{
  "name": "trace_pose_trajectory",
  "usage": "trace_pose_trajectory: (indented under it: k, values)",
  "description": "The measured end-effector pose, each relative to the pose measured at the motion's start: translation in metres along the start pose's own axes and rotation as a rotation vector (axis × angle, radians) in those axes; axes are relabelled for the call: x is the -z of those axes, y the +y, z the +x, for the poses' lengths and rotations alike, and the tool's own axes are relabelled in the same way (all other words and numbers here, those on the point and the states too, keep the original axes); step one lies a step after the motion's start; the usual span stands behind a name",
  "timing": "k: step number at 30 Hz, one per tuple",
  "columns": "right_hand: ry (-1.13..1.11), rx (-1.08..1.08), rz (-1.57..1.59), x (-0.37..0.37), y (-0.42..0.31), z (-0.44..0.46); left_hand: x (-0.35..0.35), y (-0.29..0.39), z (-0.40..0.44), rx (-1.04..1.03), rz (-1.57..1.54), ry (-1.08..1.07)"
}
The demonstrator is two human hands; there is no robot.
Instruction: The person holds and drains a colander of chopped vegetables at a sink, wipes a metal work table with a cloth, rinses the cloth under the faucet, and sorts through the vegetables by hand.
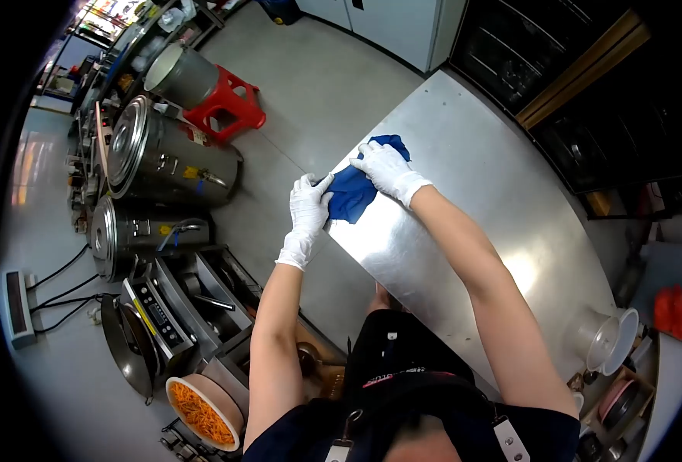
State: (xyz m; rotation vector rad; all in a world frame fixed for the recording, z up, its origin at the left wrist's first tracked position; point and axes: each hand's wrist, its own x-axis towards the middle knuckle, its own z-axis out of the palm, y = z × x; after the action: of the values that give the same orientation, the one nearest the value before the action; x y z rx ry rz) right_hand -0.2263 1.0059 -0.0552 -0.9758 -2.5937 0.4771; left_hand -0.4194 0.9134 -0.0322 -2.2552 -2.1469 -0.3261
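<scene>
The gloved left hand (308,206) seems closed, thumb over fingers, on one end of the blue cloth (350,196). The right hand (386,169) lies over it with bent fingers; whether they grip is unclear. The cloth looks light and limp, best held by its bunched ends, at the edge of a smooth metal desk (483,169). Beyond, a red stool (242,108) stands on grey floor (341,77).

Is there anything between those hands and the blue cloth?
Only white gloves, visibly: the left hand touches the blue cloth by the edge of the metal table; the right hand lies on the cloth.
</scene>
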Motion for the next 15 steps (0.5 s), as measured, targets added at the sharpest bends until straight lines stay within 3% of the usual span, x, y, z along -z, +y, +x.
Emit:
trace_pose_trajectory:
  k: [2, 6, 11, 15]
  values:
    - [-0.02, -0.012, -0.013, -0.004, 0.003, 0.01, 0.003, -0.003, 0.002, -0.038, -0.008, -0.016]
    - [0.264, -0.17, 0.18, -0.023, 0.004, 0.018, -0.001, -0.007, 0.005, 0.052, -0.06, -0.066]
    - [0.286, -0.167, 0.421, -0.025, 0.007, -0.008, -0.004, 0.007, -0.025, 0.032, -0.029, -0.014]
    - [0.219, -0.075, 0.458, -0.014, 0.006, -0.076, -0.01, 0.067, -0.091, 0.02, 0.009, -0.02]
